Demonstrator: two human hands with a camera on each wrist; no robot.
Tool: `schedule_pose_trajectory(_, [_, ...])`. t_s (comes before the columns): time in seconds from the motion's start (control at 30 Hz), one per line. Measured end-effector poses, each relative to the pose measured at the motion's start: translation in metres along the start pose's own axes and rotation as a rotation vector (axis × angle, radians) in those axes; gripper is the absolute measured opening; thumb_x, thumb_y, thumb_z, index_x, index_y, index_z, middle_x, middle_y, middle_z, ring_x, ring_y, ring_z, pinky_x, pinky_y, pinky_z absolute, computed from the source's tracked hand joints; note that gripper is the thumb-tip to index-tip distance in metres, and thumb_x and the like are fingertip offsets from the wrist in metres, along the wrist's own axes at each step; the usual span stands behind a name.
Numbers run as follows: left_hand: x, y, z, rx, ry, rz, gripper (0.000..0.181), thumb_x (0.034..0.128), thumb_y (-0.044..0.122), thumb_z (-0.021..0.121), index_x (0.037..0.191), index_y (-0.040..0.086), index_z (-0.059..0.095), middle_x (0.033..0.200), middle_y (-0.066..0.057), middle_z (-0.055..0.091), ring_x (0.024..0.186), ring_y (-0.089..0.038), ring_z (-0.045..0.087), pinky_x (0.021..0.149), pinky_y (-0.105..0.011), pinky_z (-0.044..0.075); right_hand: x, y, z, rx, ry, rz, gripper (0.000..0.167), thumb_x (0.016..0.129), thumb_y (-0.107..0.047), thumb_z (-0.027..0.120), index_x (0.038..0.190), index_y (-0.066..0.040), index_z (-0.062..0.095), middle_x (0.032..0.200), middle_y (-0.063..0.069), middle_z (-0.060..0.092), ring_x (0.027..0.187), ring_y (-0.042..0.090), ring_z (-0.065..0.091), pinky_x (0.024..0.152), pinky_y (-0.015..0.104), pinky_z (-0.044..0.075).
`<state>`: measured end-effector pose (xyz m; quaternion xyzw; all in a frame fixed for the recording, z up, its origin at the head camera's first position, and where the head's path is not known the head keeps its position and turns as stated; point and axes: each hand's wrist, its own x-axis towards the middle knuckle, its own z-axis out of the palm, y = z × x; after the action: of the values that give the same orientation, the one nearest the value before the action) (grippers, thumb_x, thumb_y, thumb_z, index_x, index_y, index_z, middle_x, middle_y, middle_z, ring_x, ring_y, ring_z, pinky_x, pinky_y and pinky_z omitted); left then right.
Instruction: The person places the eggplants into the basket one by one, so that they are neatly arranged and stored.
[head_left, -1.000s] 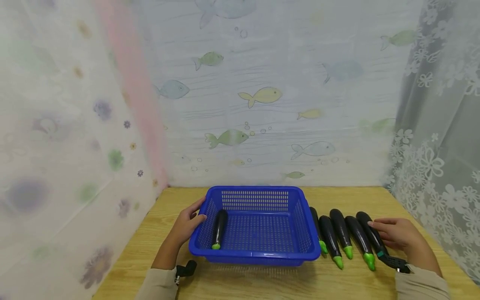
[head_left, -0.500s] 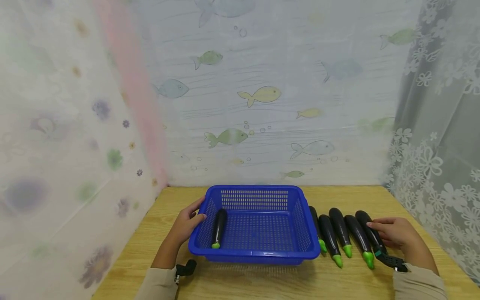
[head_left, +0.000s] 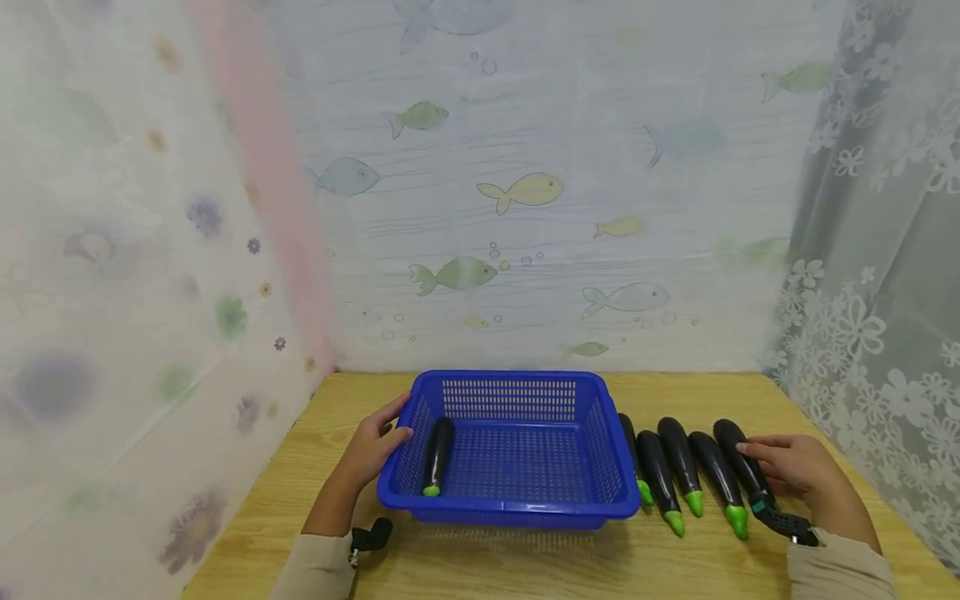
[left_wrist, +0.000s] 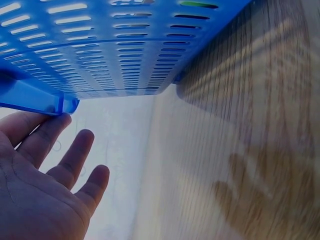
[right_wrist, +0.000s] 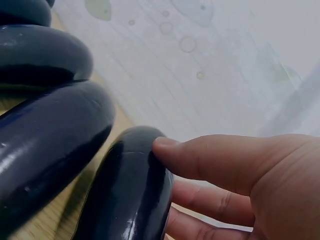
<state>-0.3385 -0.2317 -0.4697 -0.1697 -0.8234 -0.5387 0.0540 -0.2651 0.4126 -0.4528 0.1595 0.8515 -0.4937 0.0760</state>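
A blue plastic basket (head_left: 517, 508) stands on the table, holding one dark eggplant (head_left: 438, 454) with a green cap by its left wall. My left hand (head_left: 369, 450) holds the basket's left rim, thumb over the edge; in the left wrist view fingers (left_wrist: 47, 137) touch the rim's underside from outside. My right hand (head_left: 802, 471) holds the rightmost eggplant (head_left: 738, 458), which lies on the table. In the right wrist view the thumb (right_wrist: 200, 156) presses that eggplant (right_wrist: 127, 185) near its rounded end, and other fingers meet its side, their tips hidden.
Several more eggplants (head_left: 681, 454) lie side by side between the basket and my right hand, green caps toward me. The wooden table (head_left: 480, 571) ends at a wall covering with fish (head_left: 525, 190); a lace curtain (head_left: 862, 325) hangs at the right. Black devices sit at both wrists.
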Motion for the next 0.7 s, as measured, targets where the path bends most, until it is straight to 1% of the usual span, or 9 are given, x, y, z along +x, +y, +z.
schedule_pose_trajectory(0.13, [0.000,0.001,-0.002,-0.007,-0.003,0.001,0.063,0.0983,0.011,0.062,0.158,0.009,0.043,0.160,-0.018,0.045,0.150,-0.041,0.040,0.120,-0.066,0.028,-0.003,0.001,-0.001,0.012,-0.008,-0.004,0.085,0.097,-0.046,0.067,0.150,0.014,0.040,0.148,0.039,0.044,0.097,0.014,0.067,0.080,0.036,0.063])
schedule_pose_trajectory(0.37, [0.001,0.004,-0.001,-0.018,-0.015,-0.003,0.063,0.0993,0.011,0.062,0.159,0.009,0.042,0.162,-0.018,0.043,0.151,-0.041,0.038,0.120,-0.066,0.027,-0.004,0.002,-0.007,0.031,0.038,0.008,0.089,0.095,-0.050,0.068,0.151,0.014,0.040,0.149,0.041,0.039,0.108,0.032,0.066,0.080,0.036,0.063])
schedule_pose_trajectory(0.47, [0.000,0.005,0.000,-0.019,-0.007,-0.004,0.062,0.0993,0.011,0.061,0.159,0.009,0.042,0.161,-0.018,0.044,0.151,-0.041,0.038,0.120,-0.066,0.027,-0.004,0.001,-0.010,0.042,0.041,0.015,0.092,0.095,-0.053,0.068,0.152,0.013,0.038,0.149,0.041,0.039,0.110,0.034,0.066,0.080,0.035,0.063])
schedule_pose_trajectory(0.57, [0.000,0.005,0.001,-0.011,-0.004,-0.008,0.062,0.0993,0.011,0.061,0.158,0.009,0.042,0.161,-0.018,0.044,0.150,-0.041,0.039,0.120,-0.066,0.027,-0.005,0.000,-0.013,0.063,0.037,0.032,0.095,0.094,-0.054,0.069,0.153,0.012,0.036,0.147,0.040,0.042,0.105,0.029,0.067,0.081,0.035,0.063])
schedule_pose_trajectory(0.6, [0.000,0.005,0.001,-0.015,-0.005,-0.007,0.062,0.0990,0.011,0.061,0.158,0.008,0.042,0.161,-0.018,0.044,0.150,-0.041,0.039,0.120,-0.066,0.028,-0.006,0.000,-0.015,0.078,0.035,0.038,0.096,0.093,-0.054,0.070,0.154,0.011,0.036,0.143,0.039,0.046,0.102,0.024,0.068,0.081,0.035,0.063])
schedule_pose_trajectory(0.67, [0.000,0.005,0.001,-0.014,-0.005,0.004,0.063,0.0982,0.010,0.062,0.158,0.008,0.042,0.161,-0.018,0.044,0.149,-0.041,0.041,0.119,-0.066,0.030,-0.007,0.000,-0.017,0.099,0.031,0.043,0.095,0.093,-0.054,0.070,0.155,0.010,0.036,0.135,0.032,0.055,0.095,0.014,0.066,0.081,0.035,0.063])
schedule_pose_trajectory(0.7, [0.001,0.005,0.001,-0.014,-0.003,0.011,0.064,0.0978,0.010,0.062,0.158,0.007,0.042,0.160,-0.018,0.045,0.149,-0.041,0.042,0.119,-0.066,0.031,-0.007,-0.001,-0.018,0.107,0.028,0.041,0.095,0.093,-0.054,0.070,0.155,0.010,0.036,0.131,0.027,0.059,0.092,0.009,0.065,0.081,0.034,0.063])
